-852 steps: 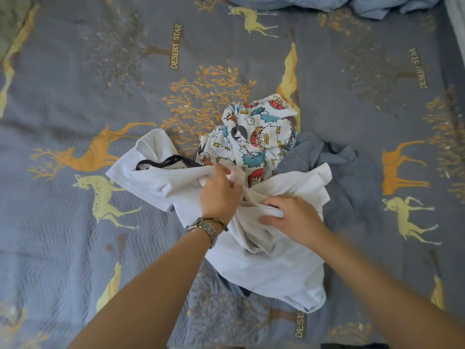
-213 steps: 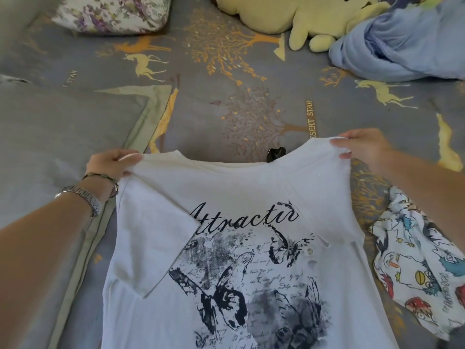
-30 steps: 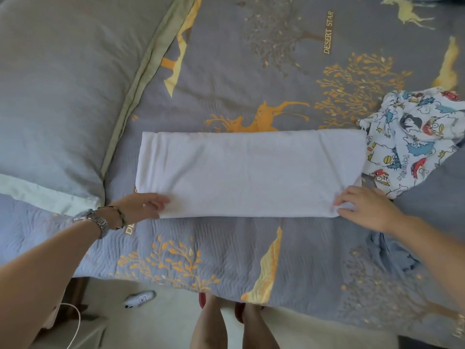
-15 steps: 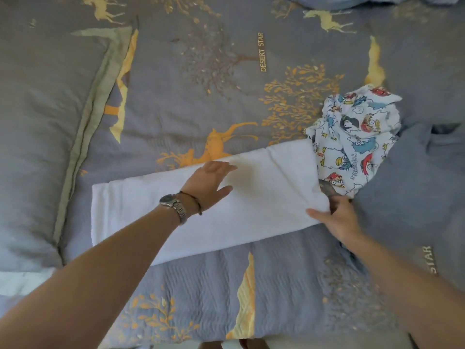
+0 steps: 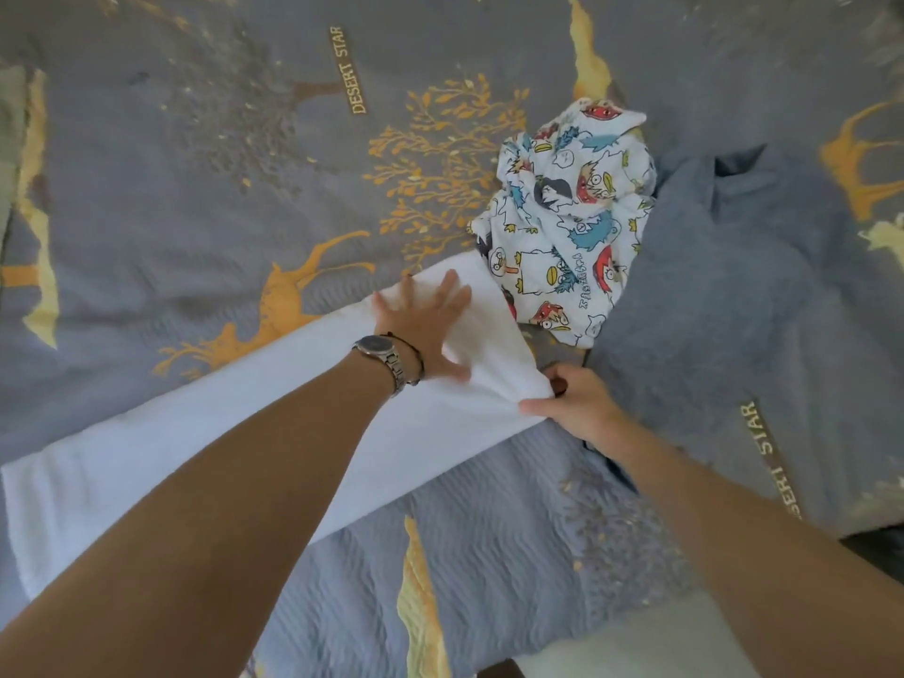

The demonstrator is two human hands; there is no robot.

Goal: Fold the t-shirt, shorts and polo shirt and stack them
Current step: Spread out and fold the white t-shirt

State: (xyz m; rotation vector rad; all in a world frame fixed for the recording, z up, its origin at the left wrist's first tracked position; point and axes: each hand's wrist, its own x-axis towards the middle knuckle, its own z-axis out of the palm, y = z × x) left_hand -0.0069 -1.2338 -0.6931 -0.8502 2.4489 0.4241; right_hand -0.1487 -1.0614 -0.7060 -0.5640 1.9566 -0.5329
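Observation:
The white t-shirt (image 5: 274, 413) lies folded into a long band across the bed, running from lower left to centre. My left hand (image 5: 430, 325) presses flat on its right part with fingers spread. My right hand (image 5: 577, 408) pinches the band's right end corner, lifted slightly off the bed. Cartoon-print shorts (image 5: 567, 222) lie crumpled just beyond that end. A grey-blue polo shirt (image 5: 724, 296) lies loose to their right.
The bedspread (image 5: 195, 188) is grey-blue with orange deer and tree prints. A pillow edge (image 5: 14, 139) shows at the far left. The bed's near edge runs along the bottom right, with pale floor (image 5: 636, 648) below it.
My left hand has slid right along the band, closer to its right end. My right hand has lifted the end corner a little. The view shifted right.

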